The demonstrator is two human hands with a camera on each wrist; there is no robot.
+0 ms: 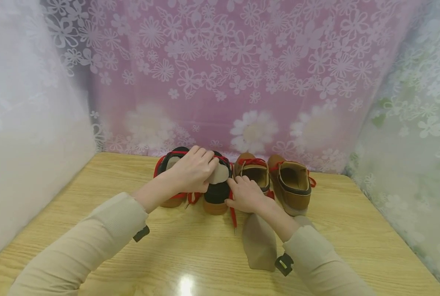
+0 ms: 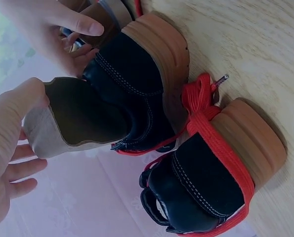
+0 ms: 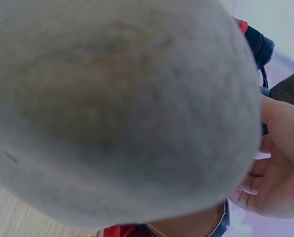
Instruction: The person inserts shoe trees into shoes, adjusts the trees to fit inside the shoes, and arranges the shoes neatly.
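Observation:
My left hand [image 1: 192, 168] pinches a beige insole [image 1: 220, 174] by its end, thumb on one face and fingers on the other. The rest of that insole goes down into a black shoe [image 1: 217, 197] with red laces and a brown sole, and is hidden there. At that shoe's right side, the fingers of my right hand [image 1: 247, 193] touch it near the collar. To the left stands the matching black shoe [image 2: 196, 177], with a beige insole [image 1: 171, 162] showing in its opening.
Two brown shoes with red laces, one nearer [image 1: 253, 164] and one farther right [image 1: 297, 197], stand beside the black pair. Under my right wrist lies a greyish insole [image 1: 258, 244], with another insole [image 1: 304, 221] partly hidden. A flowered curtain [image 1: 242, 74] hangs behind the wooden table [image 1: 160, 250].

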